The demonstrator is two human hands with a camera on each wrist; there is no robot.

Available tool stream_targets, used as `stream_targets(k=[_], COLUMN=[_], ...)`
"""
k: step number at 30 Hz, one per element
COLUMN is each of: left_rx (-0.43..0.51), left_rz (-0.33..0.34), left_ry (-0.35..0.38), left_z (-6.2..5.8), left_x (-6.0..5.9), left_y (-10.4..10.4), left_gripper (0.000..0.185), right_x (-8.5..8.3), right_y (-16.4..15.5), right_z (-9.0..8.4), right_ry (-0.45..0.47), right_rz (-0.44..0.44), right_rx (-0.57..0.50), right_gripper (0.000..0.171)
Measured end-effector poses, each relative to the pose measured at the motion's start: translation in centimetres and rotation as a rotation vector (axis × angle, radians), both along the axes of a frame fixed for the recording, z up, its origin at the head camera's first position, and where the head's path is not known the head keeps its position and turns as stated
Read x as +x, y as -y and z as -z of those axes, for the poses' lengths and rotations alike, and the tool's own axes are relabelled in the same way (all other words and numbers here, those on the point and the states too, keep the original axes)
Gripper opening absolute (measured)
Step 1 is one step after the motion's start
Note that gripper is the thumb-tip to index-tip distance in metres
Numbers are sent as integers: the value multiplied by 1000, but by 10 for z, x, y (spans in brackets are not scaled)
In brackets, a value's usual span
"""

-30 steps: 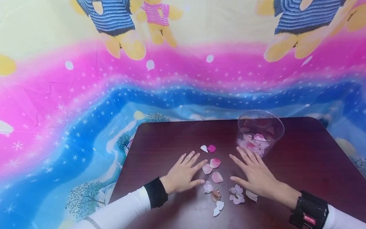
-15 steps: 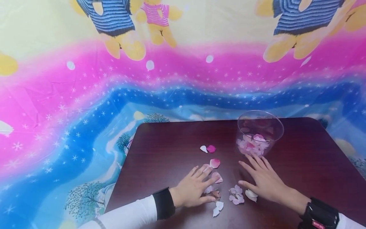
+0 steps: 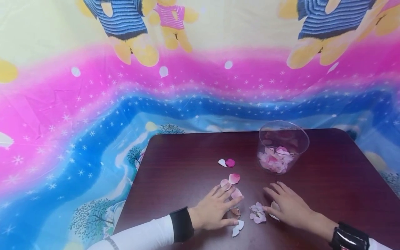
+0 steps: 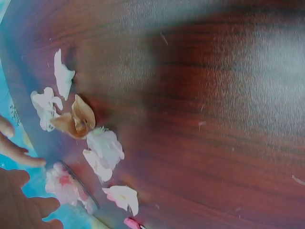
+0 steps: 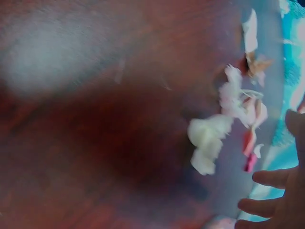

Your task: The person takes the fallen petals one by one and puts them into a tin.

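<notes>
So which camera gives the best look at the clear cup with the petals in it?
The head view: the whole cup stands upright on the table, petals heaped in its bottom. The left wrist view shows only a sliver of its rim and some petals at the bottom left. The right wrist view is too blurred to make it out.

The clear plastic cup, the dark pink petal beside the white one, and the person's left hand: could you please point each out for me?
clear plastic cup point(image 3: 292, 132), head view, on its upper wall.
dark pink petal point(image 3: 230, 162), head view, on its middle.
left hand point(image 3: 215, 210), head view, on the back of the hand.
</notes>
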State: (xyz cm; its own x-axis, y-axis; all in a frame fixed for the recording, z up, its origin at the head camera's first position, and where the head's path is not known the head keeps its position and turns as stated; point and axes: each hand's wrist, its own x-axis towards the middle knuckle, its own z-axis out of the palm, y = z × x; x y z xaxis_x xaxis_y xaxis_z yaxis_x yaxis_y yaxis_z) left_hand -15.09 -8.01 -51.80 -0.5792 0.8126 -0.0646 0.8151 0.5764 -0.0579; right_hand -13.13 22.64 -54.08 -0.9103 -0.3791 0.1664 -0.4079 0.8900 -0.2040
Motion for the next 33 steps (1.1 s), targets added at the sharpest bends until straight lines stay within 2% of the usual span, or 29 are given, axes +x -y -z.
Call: stream_targets(k=[5,11,15,18,22,25,29,33], left_rx=[-10,-5,4,5,3,11,11,20], left_rz=[-1,2,8,5,-1,-2,-3,-26], left_ry=[14,19,-5,-17,-19,-8,-9,-29], left_z=[3,2,2,3,4,4,2,-5], left_x=[3,3,4,4,5,5,1,-8], left_y=[-1,0,1,2,2,2,2,4], left_gripper=[73,73,73,73,73,73,73,74], right_x=[7,7,4,3,3,1,-6,-18], right_y=[-1,-1,-1,-1,0,1,5,10], right_z=[19,33,37,38,36,33,20,1], right_ry=[-28,-118,-134,-89,-26,-13,-52,-98], right_rz=[-21,-35,-35,-14,18,35,27,-10], right_rx=[87,141,101,75,68,51,16,-43], right_gripper=[53,23,33,36,36,36,35,33])
